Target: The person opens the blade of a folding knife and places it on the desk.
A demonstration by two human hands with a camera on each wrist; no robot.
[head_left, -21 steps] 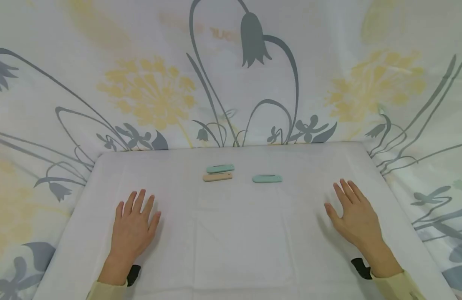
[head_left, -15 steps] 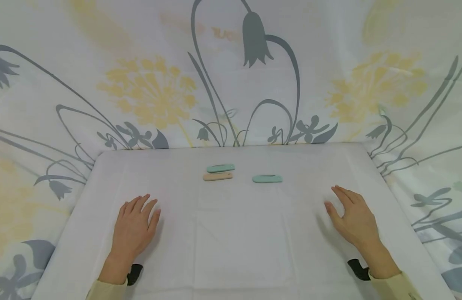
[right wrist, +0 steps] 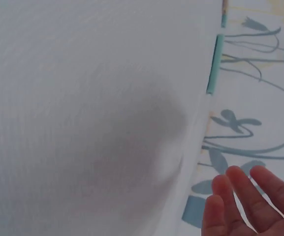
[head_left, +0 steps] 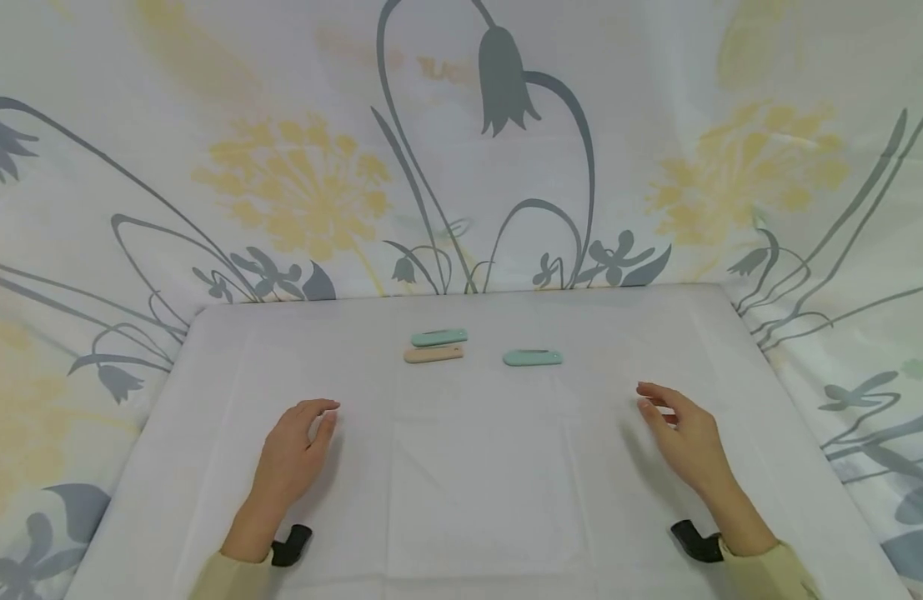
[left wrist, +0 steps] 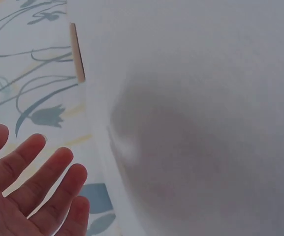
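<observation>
Three slim, flat pastel pieces, rounded at one end with a small hole at the other, lie on the white table. They look like folded pocket knives, but the kind is unclear. One mint piece is just behind a beige piece; another mint piece lies apart to the right. My left hand hovers nearer than the beige piece and to its left, fingers loosely bent and holding nothing. My right hand is to the right of the single mint piece, loosely curved and holding nothing. Both wrist views show bare palms.
White cloth covers the table. A flower-printed curtain rises behind its far edge and along both sides. Black wrist mounts stick out at both cuffs.
Both hands have gone from spread, straight fingers to loosely bent ones and turned inward. The left has shifted right, the right slightly left. The three pieces have stayed in place.
</observation>
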